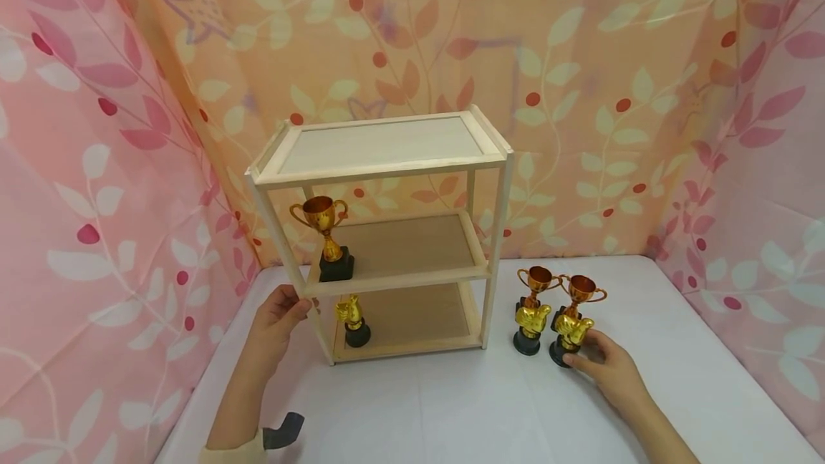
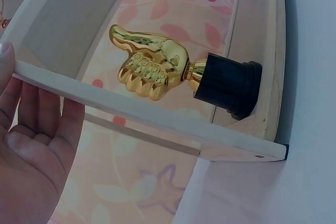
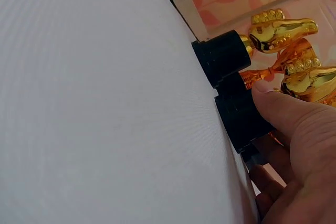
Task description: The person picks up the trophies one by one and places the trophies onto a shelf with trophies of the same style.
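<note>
My left hand (image 1: pixel 273 324) grips the left front post of a pale wooden shelf rack (image 1: pixel 380 145), thumb in front and fingers behind. In the left wrist view a gold thumbs-up trophy (image 2: pixel 152 64) on a black base stands inside, on the bottom shelf. A gold two-handled cup trophy (image 1: pixel 331 245) stands on the middle shelf's left end. Right of the rack, my right hand (image 1: pixel 615 374) pinches another thumbs-up trophy (image 1: pixel 572 331) near its black base (image 3: pixel 239 119), which appears to rest on the table. Beside it is a similar thumbs-up trophy (image 1: pixel 532 321).
Two copper-gold cup trophies, a left one (image 1: pixel 538 279) and a right one (image 1: pixel 582 289), stand just behind the thumbs-up pair. White cloth covers the table (image 1: pixel 451 407). Leaf-patterned curtains (image 1: pixel 580 92) enclose the back and sides.
</note>
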Demonstrator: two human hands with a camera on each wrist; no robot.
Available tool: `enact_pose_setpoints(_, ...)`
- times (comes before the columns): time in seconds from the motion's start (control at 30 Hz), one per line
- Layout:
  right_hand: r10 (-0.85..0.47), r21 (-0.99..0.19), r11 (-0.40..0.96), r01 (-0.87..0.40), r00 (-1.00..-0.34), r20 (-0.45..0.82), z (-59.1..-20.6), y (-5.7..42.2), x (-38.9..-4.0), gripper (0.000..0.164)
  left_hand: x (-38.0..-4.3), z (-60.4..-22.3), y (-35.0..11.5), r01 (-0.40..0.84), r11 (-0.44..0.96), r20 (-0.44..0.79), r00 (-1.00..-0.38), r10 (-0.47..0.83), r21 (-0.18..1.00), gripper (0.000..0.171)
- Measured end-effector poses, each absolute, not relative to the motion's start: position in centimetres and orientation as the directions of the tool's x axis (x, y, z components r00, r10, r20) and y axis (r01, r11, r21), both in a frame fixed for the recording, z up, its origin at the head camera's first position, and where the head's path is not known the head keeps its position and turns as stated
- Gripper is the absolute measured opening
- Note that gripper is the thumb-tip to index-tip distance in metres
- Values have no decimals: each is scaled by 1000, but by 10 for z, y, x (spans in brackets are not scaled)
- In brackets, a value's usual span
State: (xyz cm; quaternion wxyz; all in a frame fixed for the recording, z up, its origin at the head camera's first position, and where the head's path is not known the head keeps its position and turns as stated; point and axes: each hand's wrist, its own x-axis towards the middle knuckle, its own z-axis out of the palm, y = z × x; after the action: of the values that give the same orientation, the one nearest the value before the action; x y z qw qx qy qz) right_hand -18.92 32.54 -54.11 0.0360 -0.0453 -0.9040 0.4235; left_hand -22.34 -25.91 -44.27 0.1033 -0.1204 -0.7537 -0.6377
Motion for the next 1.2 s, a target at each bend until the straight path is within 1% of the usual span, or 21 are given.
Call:
enact_pose_setpoints(0.17,126,-740,667,86,-992,-2,-545,323,-188,82,-223,-444,-262,285,165,280,-959,50,944,23)
enact_pose_setpoints(0.4,133,-750,655,94,-991,-8,-543,320,-186,81,-221,-443,-263,249,195,247,-968,34,949,28)
enact_pose_setpoints(0.67,169,-794,608,10,-979,117,-535,317,-182,63,-221,-445,-266,274,180,271,-962,39,945,23)
enact_pose_setpoints(0.77,199,-800,599,14,-971,131,-529,317,-179,63,-221,-445,-266,285,171,282,-959,44,943,21)
enact_pose_setpoints(0.9,234,-775,631,32,-960,151,-518,317,-174,63,-222,-446,-265,296,163,292,-955,50,941,20)
enact_pose_setpoints(1.1,245,-739,673,-34,-932,267,-491,315,-166,59,-224,-445,-262,293,155,289,-956,49,943,19)
enact_pose_setpoints(1.2,252,-739,671,-54,-921,296,-478,311,-160,60,-225,-443,-260,287,154,282,-958,54,945,20)
